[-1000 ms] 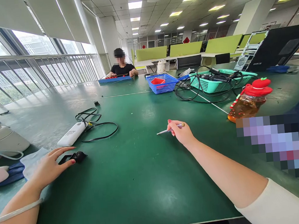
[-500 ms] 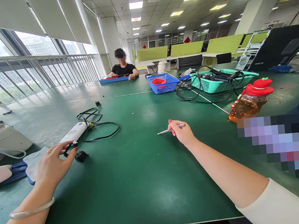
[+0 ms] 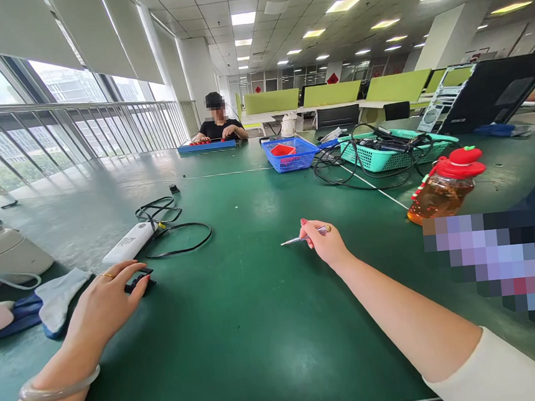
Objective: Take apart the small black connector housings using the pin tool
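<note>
My left hand (image 3: 110, 298) is at the left on the green table. Its thumb and fingers close on a small black part (image 3: 139, 278), partly hidden by the fingers; I cannot make out its kind. Just beyond those fingertips lies a white bar-shaped device (image 3: 130, 242) with a black cord (image 3: 207, 232) looping off to its right. At mid-table my right hand (image 3: 326, 243) grips a slim screwdriver (image 3: 292, 241) by its clear purplish handle, the metal shaft pointing left. The tip is apart from the other things.
A blue-and-white cloth item (image 3: 63, 296) and a white bottle (image 3: 7, 251) sit left. A blue basket (image 3: 292, 162), a teal basket (image 3: 376, 161) heaped with cables and a red-lidded bottle (image 3: 449, 188) stand right. Across the table, a person (image 3: 219, 130) works at a blue tray (image 3: 206, 146).
My left hand has moved slightly right and down, bringing the small black part to where a black block lay. My right hand barely moved. The person's hand across the table has lifted.
</note>
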Available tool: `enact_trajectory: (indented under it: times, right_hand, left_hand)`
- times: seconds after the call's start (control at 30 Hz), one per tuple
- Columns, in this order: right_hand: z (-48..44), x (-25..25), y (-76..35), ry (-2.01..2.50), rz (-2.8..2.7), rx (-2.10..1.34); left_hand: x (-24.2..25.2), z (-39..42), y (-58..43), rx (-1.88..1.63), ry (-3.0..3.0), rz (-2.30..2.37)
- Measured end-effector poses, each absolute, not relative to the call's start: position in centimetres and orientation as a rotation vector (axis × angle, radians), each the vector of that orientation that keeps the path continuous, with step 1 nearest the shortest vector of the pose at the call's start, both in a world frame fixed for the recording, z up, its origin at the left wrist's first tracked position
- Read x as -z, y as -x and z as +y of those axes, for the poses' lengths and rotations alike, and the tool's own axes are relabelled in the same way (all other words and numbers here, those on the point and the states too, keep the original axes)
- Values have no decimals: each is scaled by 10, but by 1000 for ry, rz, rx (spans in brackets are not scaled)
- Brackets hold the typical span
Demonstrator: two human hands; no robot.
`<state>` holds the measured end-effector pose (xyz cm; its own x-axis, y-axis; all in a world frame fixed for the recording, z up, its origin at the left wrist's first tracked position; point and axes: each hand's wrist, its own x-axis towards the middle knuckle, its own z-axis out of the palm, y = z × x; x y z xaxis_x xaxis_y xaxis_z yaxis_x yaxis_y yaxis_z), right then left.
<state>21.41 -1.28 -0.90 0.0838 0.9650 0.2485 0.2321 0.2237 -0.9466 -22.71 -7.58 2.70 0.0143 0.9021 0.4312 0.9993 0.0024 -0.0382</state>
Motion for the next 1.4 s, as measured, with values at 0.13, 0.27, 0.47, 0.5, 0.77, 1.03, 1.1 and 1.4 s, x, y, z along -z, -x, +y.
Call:
enact_trajectory:
  times: [0.13, 0.27, 0.47, 0.5, 0.77, 1.03, 1.1, 1.4]
  right_hand:
    - [-13, 9, -214, 1238, -1374, -845]
    - [-14, 7, -212, 1237, -1368, -859]
    - [-14, 5, -212, 1241, -1358, -870]
    - [-14, 5, -212, 1243, -1361, -867]
    - [-15, 4, -212, 1244, -1376, -861]
    - [-16, 4, -212, 1244, -1373, -862]
    - [-15, 5, -212, 1240, -1371, -865]
    - [-13, 9, -211, 1236, -1355, -859]
  left_hand:
    - [-24, -74, 232, 371, 2047, -1905]
    - [-17, -68, 240, 343, 2202, -1898]
    - [-13, -65, 243, 336, 2246, -1855]
    - [-13, -65, 243, 340, 2244, -1849]
    - [-9, -63, 247, 319, 2254, -1795]
    - [-2, -60, 253, 291, 2268, -1761]
    - [-2, -60, 251, 297, 2262, -1761]
    - [-8, -60, 234, 216, 2241, -1797]
